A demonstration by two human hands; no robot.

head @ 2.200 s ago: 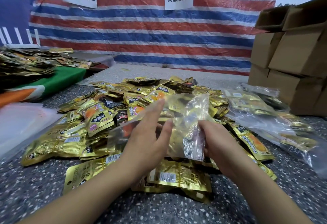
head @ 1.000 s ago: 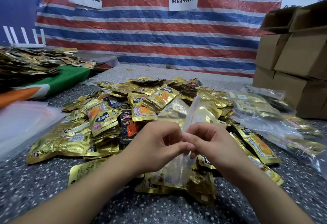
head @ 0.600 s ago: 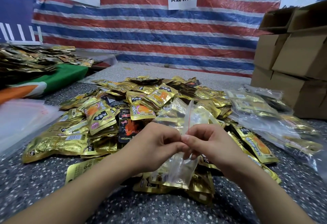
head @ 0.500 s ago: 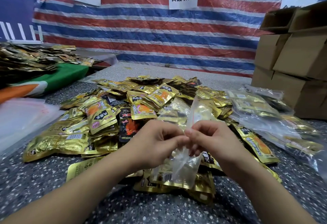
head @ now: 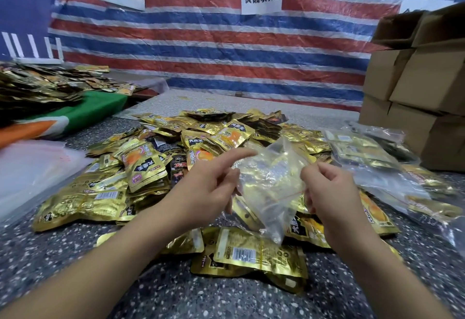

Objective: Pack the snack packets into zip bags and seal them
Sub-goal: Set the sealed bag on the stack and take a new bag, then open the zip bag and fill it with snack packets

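at the far left a stack of clear empty bags (head: pixel 30 167) lay on the speckled table (head: pixel 176 293), with a green and orange cloth (head: pixel 75 114) beyond it carrying another heap of packets (head: pixel 37 84). the main pile of gold snack packets (head: pixel 141 167) spread across the middle of the table, from the near edge toward the striped tarp (head: pixel 226 49) at the far side. the left hand (head: pixel 201 193) was raised over the pile, its index finger stretched out straight and its thumb and lower fingers pinching the left edge of a clear zip bag (head: pixel 269 187). the bag hung between the two hands above the near packets, tilted, and looked empty. the right hand (head: pixel 329 187) had its fingers curled, pinching the bag's right edge by the red zip line. further right lay filled zip bags (head: pixel 372 160), and cardboard boxes (head: pixel 417 79) were stacked at the far right.
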